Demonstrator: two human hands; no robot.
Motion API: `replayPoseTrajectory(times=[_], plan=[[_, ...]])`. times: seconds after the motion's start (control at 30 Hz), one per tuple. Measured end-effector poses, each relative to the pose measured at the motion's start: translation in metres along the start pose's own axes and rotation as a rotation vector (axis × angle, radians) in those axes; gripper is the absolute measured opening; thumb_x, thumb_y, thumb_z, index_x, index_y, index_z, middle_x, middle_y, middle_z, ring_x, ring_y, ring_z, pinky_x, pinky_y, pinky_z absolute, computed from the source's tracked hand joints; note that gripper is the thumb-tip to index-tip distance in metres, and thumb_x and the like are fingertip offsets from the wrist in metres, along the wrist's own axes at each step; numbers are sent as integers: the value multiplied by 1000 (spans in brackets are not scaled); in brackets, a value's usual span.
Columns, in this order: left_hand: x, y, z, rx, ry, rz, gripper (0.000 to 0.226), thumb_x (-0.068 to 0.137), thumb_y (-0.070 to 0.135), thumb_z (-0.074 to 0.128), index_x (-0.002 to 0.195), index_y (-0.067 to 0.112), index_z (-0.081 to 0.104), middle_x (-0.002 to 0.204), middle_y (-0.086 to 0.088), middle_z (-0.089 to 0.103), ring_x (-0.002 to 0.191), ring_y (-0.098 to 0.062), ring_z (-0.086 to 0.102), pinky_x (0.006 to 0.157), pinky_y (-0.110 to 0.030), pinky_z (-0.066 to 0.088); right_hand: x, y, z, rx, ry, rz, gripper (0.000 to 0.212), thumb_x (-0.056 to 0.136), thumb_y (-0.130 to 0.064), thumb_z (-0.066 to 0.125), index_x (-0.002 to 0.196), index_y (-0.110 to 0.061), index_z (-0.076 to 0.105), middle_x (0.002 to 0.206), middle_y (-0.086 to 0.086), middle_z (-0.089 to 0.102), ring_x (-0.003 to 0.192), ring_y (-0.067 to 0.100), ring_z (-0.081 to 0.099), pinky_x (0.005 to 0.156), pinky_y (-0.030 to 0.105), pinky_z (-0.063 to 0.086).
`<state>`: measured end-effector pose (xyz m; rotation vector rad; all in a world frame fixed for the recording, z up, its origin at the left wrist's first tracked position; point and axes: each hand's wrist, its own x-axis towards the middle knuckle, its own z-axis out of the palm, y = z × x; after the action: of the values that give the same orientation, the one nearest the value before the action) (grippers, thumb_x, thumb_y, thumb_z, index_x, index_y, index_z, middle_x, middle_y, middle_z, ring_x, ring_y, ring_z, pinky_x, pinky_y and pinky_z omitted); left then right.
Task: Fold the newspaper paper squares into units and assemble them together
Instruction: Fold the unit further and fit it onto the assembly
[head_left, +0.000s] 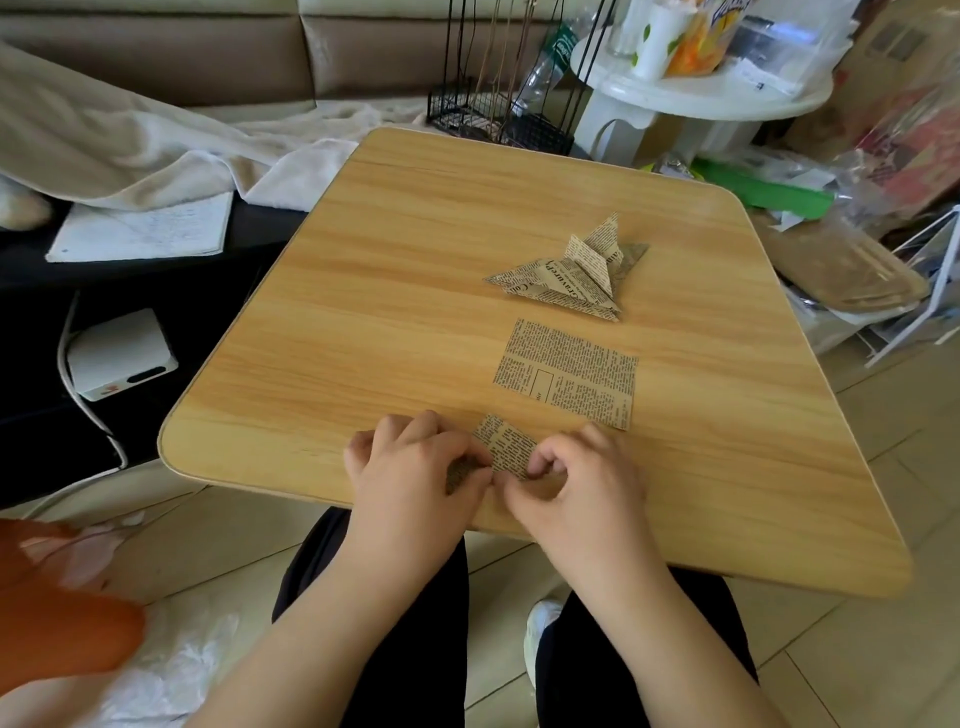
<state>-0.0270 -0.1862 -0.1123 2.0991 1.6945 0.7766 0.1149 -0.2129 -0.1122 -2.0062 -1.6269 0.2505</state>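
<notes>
A small piece of newspaper-print paper lies partly folded near the front edge of the wooden table. My left hand covers its left part, fingers curled and pinching it. My right hand pinches its right edge between thumb and curled fingers. Much of this paper is hidden under both hands. A flat newspaper square lies just beyond my hands. Farther back sits a pile of folded triangular newspaper units, one flap standing up.
Left of the table are a sofa with a beige blanket, a notebook and a white box with a cable. Behind stand a black wire rack and a white round stand. Cluttered bags and a green object lie to the right.
</notes>
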Motion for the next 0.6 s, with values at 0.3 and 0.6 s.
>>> replayPoseTrajectory(times=[0.3, 0.6], plan=[[4, -3, -5, 5, -113, -34, 11, 80, 40, 67, 88, 47, 67, 85, 29, 43, 98, -2, 24, 83, -23, 5, 14, 15, -26, 8, -171, 138, 29, 66, -45, 79, 54, -35, 54, 80, -15, 48, 98, 14, 46, 94, 39, 33], [4, -2, -8, -7, -131, -36, 12, 81, 39, 67, 90, 47, 67, 87, 27, 46, 99, -3, 25, 82, -22, 5, 21, 36, -39, 83, -182, 202, 25, 65, -37, 80, 52, -37, 58, 76, -13, 48, 96, 21, 52, 93, 50, 41]])
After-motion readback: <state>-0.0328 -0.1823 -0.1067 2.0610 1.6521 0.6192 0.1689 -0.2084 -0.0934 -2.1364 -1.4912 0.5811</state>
